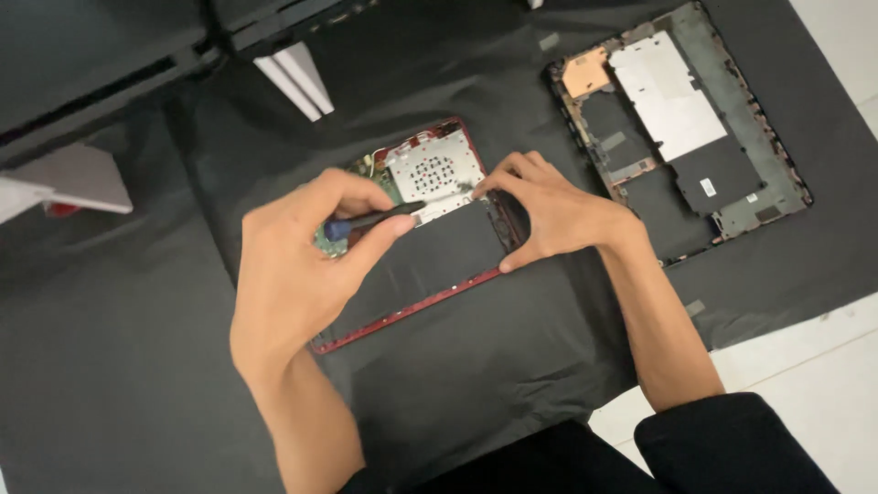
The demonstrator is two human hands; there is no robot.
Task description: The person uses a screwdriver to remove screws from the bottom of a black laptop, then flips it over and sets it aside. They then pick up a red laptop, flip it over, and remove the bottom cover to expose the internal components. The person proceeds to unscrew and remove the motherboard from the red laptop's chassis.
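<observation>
Red plastic rims the small opened tablet-like device point(416, 274) that lies near the middle of the black-covered surface point(137, 366), its back off, showing a flat black battery panel point(430, 261), a perforated silver metal shield point(432, 169) and a sliver of green circuit board point(389, 183). My left hand point(293, 274) is closed around a slim black screwdriver with a blue collar point(370, 221), thumb and forefinger pinching the shaft, its tip lying toward the seam between shield and battery. My right hand point(549, 215) has no tool in it; its fingertips pinch at something small by the shield's edge, too small to make out, while the thumb braces the device's right-hand rim. I judge the device light and thin, stiff along its frame but fragile inside: the board and the battery would not bear prying or pressure, so the red rim is the place to steady it. The screwdriver is light and slick, best held close to the tip. Toward the far right corner of the surface lies a larger grey and black back cover with a copper patch point(681, 128), well apart. A white wedge-shaped stand point(297, 78) sits at the far edge.
</observation>
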